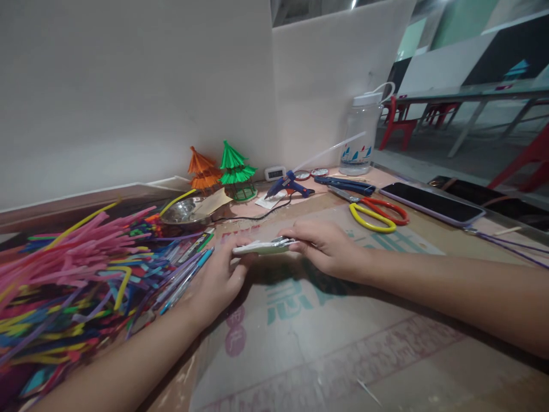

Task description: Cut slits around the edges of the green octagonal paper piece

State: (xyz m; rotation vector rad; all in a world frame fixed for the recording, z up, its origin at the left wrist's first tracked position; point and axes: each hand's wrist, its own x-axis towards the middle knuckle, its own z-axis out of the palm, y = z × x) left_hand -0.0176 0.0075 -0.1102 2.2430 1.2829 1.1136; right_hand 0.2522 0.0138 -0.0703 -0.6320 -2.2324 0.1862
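A thin, flat white piece (263,248) is held above the cardboard, seen almost edge-on, so its kind cannot be made out. My left hand (223,280) grips its left end, thumb below and fingers on top. At the other end, the fingers of my right hand (328,247) are closed on it. Something small, dark and silvery shows on the piece by my right fingertips, too blurred to name. Beneath both hands lies a printed cardboard sheet (300,349) with green and red lettering.
Colourful pipe cleaners (86,252) and several pens (189,280) lie at left, near a metal bowl (182,212). Behind stand orange (203,171) and green (235,171) paper trees and a blue glue gun (287,184). Scissors (377,214), a phone (433,203) and a bottle (358,137) are at right.
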